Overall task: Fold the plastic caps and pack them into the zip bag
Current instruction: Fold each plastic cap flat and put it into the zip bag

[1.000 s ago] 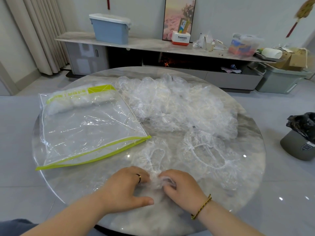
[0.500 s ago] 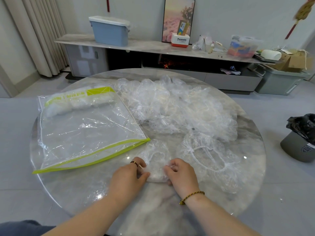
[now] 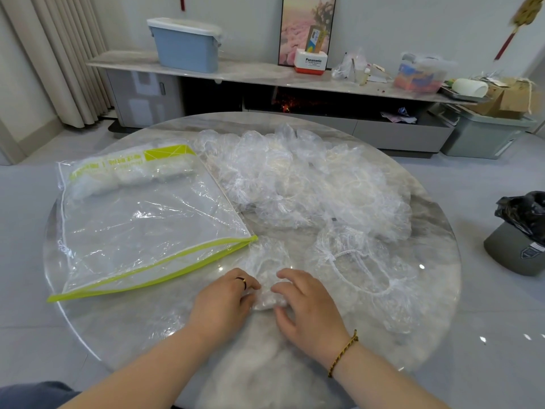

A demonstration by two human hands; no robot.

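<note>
A clear plastic cap (image 3: 267, 270), partly folded into a narrow strip, lies on the round marble table (image 3: 436, 249) near the front. My left hand (image 3: 224, 302) pinches its left side and my right hand (image 3: 306, 302) pinches its right side, fingers curled on the film. A clear zip bag (image 3: 141, 222) with a lime-green zipper edge lies flat at the left, with a row of folded caps (image 3: 132, 177) at its far end. A big heap of loose caps (image 3: 303, 178) covers the middle and right. One spread cap (image 3: 362, 261) lies beside my right hand.
Behind the table runs a low cabinet (image 3: 265, 75) with a blue bin (image 3: 185, 45), a white box and clutter. A grey bin with a black bag (image 3: 522, 240) stands on the floor at the right. Curtains hang at the far left.
Both hands slid forward across the table with the cap, away from the front edge. The crumpled cap between them has been flattened and stretched out lengthwise.
</note>
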